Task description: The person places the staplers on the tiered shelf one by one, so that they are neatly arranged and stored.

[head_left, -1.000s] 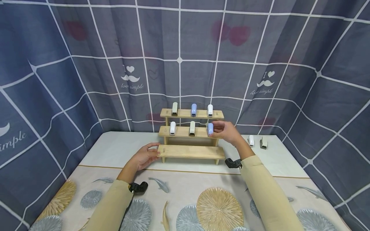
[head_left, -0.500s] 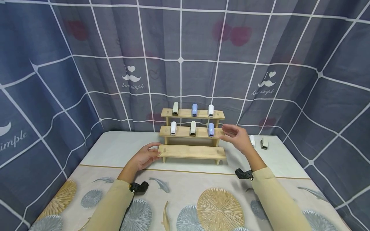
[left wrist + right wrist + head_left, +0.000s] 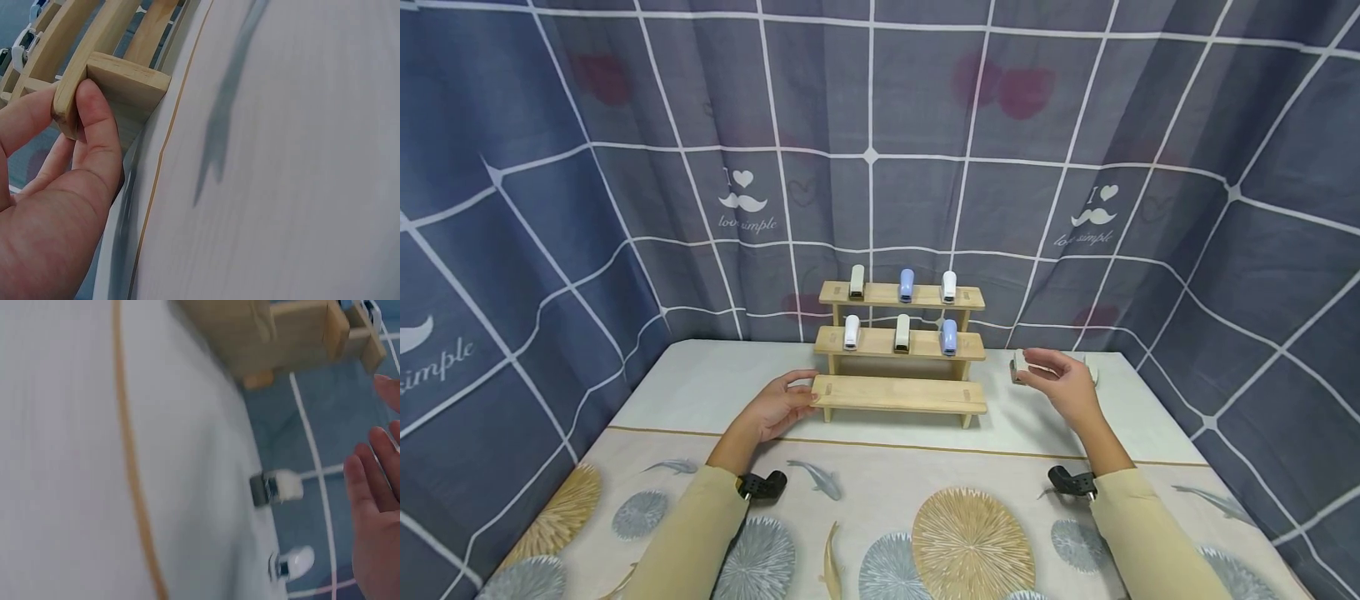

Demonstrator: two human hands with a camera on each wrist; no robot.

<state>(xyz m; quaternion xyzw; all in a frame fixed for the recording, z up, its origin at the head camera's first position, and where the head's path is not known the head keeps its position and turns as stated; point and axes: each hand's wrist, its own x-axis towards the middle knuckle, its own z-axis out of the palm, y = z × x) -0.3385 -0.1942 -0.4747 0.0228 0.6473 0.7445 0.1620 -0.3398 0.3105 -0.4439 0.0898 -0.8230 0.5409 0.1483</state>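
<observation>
A three-tier wooden display rack (image 3: 898,394) stands at the centre back. My left hand (image 3: 772,408) pinches the left end of its lowest board (image 3: 69,97) between thumb and fingers. Over on the right, my right hand (image 3: 1067,387) hovers with spread fingers by a cream stapler (image 3: 1018,367). In the right wrist view, no object lies between the fingers (image 3: 381,456) of that hand; the cream stapler and a white stapler (image 3: 299,561) stand apart from it. Another pale stapler (image 3: 1091,369) shows beyond the hand, which hides the white one in the head view.
The top board carries a cream stapler (image 3: 857,283), a blue one (image 3: 906,286) and a white one (image 3: 949,287). On the middle board are white (image 3: 852,332), cream (image 3: 902,333) and blue (image 3: 949,337) staplers. A checked curtain (image 3: 820,192) hangs behind the table.
My right hand has let go of the blue stapler on the middle board's right end and moved right, uncovering a cream stapler on the table. My left hand keeps its hold.
</observation>
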